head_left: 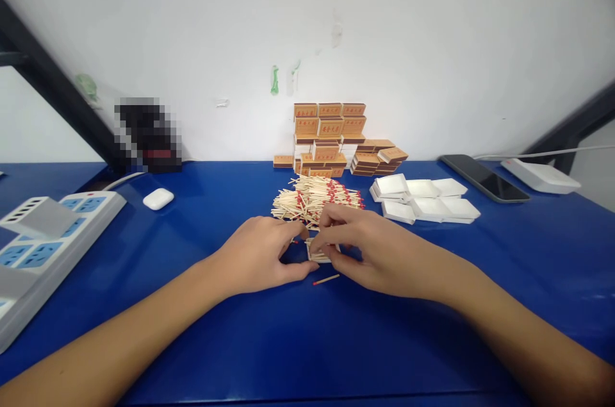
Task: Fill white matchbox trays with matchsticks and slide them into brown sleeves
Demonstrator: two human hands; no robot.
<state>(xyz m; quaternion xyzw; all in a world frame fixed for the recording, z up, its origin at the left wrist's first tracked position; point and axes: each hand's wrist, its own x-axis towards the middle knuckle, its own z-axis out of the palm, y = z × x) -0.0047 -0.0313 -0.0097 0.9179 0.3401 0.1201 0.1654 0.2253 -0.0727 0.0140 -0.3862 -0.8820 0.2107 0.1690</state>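
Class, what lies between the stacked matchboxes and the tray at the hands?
The head view shows a heap of loose matches between the stacked matchboxes and the tray.

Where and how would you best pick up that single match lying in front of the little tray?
Probably pinch the single match across the middle of its thin stick, coming from above and the near side. It lies flat on the blue table, red head pointing left; the little tray sits beyond it, the right hand to its right.
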